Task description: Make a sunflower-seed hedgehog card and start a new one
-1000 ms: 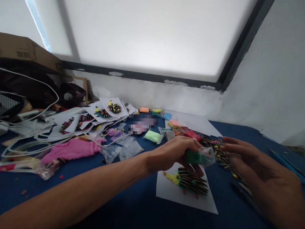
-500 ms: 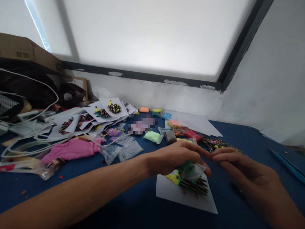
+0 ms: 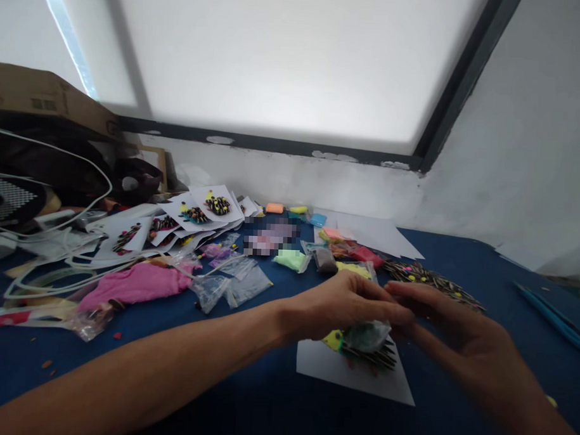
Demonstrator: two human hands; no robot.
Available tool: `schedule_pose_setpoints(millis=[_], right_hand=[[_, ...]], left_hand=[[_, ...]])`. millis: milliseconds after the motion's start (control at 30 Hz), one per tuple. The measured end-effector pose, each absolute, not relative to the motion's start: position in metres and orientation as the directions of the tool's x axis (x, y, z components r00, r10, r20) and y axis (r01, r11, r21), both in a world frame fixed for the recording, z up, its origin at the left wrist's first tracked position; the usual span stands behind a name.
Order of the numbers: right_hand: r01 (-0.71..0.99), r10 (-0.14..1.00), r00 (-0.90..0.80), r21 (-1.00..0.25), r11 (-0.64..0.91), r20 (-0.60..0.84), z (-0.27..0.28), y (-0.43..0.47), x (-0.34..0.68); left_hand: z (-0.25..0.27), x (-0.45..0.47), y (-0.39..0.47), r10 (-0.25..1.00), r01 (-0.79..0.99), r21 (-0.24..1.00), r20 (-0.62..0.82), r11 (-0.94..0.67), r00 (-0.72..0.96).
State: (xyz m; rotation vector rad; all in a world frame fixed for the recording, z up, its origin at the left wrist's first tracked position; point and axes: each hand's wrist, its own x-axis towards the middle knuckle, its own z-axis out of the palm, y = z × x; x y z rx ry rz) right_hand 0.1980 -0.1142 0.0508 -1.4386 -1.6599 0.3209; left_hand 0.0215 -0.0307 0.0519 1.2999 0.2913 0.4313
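My left hand (image 3: 346,305) is closed on a small clear plastic bag (image 3: 369,336) with something green in it, likely modelling clay. Beneath the bag lies a white paper card (image 3: 342,371) bearing a hedgehog figure (image 3: 375,358) with a yellow clay head and spines of striped seeds. Coming in from the right, my right hand (image 3: 466,341) meets the left fingertips over the card's right side. Its thumb and forefinger are bent together there, and whatever may be between them is hidden.
A pile of striped seeds (image 3: 440,286) lies behind my right hand. Bagged clay, such as a light green pack (image 3: 292,261), sits at the back. Finished cards (image 3: 217,205), a pink clay lump (image 3: 138,288) and white cables (image 3: 74,261) fill the left. Blue tweezers (image 3: 550,315) rest far right.
My right hand has shifted slightly left, so its fingertips now overlap the left ones. The bag has dipped a little lower over the hedgehog, and more of the seed pile shows.
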Motion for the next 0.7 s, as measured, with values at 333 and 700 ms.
schedule_pose_setpoints(millis=[333, 700], right_hand=[[0.669, 0.892, 0.168, -0.713, 0.21, 0.42, 0.07, -0.113, 0.195], [0.611, 0.91, 0.182, -0.767, 0.193, 0.374, 0.069, -0.114, 0.194]], left_hand=[[0.063, 0.01, -0.021, 0.517, -0.118, 0.99, 0.06, 0.08, 0.854], [0.06, 0.011, -0.025, 0.374, -0.091, 0.987, 0.035, 0.134, 0.927]])
